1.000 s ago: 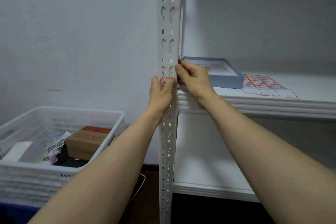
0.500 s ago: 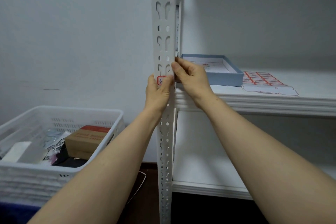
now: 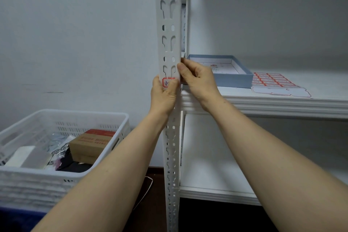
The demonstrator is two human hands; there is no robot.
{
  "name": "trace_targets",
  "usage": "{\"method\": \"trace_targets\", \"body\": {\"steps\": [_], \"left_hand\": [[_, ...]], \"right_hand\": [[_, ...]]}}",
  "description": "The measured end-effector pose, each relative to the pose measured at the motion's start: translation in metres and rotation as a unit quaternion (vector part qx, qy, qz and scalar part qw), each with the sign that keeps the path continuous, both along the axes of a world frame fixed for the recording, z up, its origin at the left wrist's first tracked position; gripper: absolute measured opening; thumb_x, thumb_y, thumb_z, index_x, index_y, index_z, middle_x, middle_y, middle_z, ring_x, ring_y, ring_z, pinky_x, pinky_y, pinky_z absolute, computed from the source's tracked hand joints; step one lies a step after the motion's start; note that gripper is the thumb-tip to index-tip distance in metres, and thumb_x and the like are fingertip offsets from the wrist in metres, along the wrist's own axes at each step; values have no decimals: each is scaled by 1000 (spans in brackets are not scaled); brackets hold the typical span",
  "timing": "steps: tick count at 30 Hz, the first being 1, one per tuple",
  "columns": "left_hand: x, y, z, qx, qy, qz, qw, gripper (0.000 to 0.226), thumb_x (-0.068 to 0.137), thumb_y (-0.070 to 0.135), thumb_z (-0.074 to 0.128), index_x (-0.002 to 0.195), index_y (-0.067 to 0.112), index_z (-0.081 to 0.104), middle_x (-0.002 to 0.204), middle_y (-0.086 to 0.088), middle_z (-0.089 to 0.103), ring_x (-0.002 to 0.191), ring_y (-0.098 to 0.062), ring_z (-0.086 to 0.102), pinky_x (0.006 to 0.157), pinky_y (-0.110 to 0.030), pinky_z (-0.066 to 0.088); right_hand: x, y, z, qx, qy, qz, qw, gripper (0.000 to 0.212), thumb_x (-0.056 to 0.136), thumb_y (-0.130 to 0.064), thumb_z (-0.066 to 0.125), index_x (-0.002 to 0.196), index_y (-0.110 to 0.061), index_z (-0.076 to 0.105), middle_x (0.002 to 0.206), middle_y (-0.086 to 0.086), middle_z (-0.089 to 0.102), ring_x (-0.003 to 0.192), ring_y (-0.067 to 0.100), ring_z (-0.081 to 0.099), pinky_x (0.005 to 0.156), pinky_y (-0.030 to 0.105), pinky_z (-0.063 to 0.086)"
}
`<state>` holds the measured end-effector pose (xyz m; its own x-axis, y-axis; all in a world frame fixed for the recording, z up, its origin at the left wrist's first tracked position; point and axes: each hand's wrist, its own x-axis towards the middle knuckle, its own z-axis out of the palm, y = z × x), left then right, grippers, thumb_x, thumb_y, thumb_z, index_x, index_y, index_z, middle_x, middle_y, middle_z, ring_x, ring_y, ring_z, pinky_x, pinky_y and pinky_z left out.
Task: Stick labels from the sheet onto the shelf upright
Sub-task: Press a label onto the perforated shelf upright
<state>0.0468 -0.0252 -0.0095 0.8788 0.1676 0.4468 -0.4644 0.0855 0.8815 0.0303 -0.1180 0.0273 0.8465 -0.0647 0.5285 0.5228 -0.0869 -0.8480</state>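
A white slotted shelf upright [image 3: 169,24] runs top to bottom through the middle of the view. A small red-bordered label [image 3: 167,82] with blue writing lies on its front face. My left hand [image 3: 163,96] wraps the upright from the left, thumb and fingers framing the label. My right hand [image 3: 197,79] grips the upright's right edge, thumb against the face just above the label. The label sheet [image 3: 273,83], with several red-bordered labels, lies on the shelf board at the right.
A shallow blue box [image 3: 233,79] stands on the white shelf board [image 3: 282,103] behind my right hand. A white plastic crate [image 3: 62,175] at lower left holds a cardboard box [image 3: 90,145] and packets. A lower shelf board [image 3: 216,194] sits below.
The view has shifted slightly, so the upright and both hands sit a little further left and lower. Both hands keep their grip around the label on the upright.
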Motion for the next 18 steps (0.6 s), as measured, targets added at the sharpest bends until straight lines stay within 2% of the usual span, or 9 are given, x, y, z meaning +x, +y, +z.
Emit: {"method": "trace_targets", "body": {"steps": [4,9,13,18], "left_hand": [[1,2,-3,6,-1,-9,1000,32,92,12,53,121,1,49,100,-3,62,83,-6,59,67,-7,47],[1,1,-1,1,3,0,1000,32,91,14,55,119,0,50,93,0,61,77,-5,57,65,-9,45],[-1,0,0,15,-1,6,1000,31,91,12,54,119,1,49,96,-2,60,78,-6,56,65,-7,46],[-3,5,0,46,8,5,999,20,91,16,55,108,7,52,93,0,61,79,-7,57,71,-17,46]], "right_hand": [[-1,0,0,1,3,1,1000,33,94,-11,51,126,-2,55,119,12,64,113,25,61,100,38,48],[0,0,-1,0,3,-1,1000,34,94,-13,52,126,-2,55,119,11,64,112,23,61,100,40,48],[1,0,-1,0,3,0,1000,34,94,-15,53,126,-4,55,119,10,65,112,21,61,100,40,48],[1,-1,-2,2,-2,3,1000,31,94,-12,51,123,-3,58,115,10,66,110,23,62,99,39,48]]}}
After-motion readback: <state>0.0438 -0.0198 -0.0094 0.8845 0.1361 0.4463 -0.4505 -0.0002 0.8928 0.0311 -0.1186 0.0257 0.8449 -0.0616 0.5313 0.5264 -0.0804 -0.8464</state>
